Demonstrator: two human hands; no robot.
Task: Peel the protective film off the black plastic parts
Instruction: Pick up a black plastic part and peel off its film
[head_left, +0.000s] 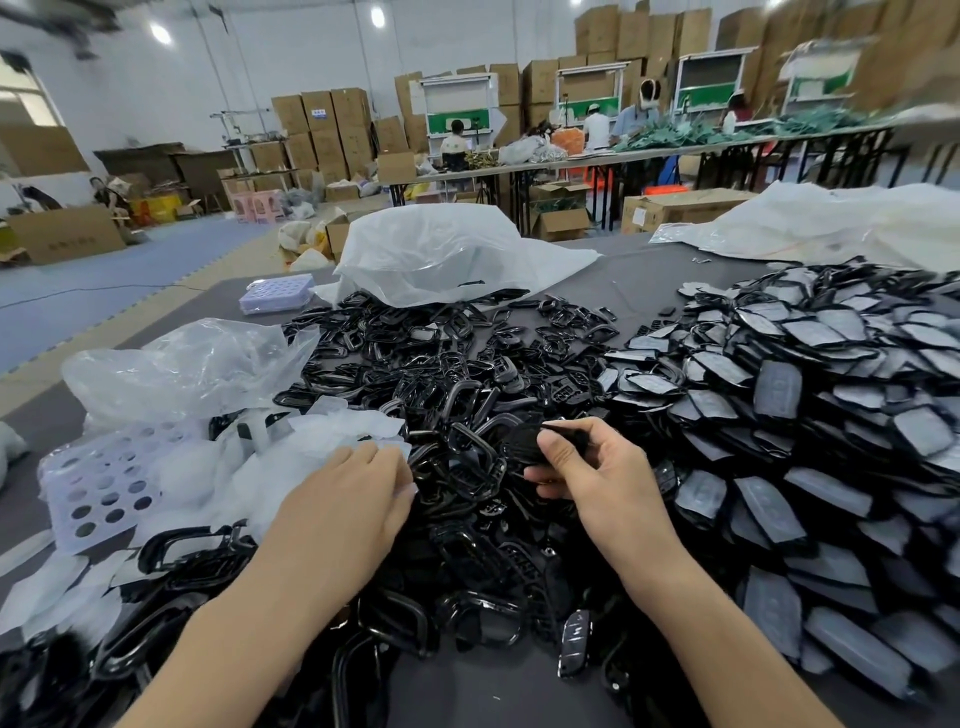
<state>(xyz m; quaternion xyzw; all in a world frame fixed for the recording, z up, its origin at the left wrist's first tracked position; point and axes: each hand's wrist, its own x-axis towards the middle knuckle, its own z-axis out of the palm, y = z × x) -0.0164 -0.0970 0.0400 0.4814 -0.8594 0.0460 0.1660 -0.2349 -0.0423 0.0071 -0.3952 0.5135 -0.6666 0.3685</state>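
The gray-covered table (641, 278) is pretty much buried: bare black plastic parts (441, 364) are heaped ahead of the left hand (343, 499) and right hand (587, 467), film-covered parts (831, 415) are stacked right of the right one, and peeled film (291, 457), a holed lilac tray (98, 483) and clear bags (182, 364) are dumped left of the left one.

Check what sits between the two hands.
In the head view, a heap of black frames fills the stretch between the left hand and the right hand, which pinches a black part.
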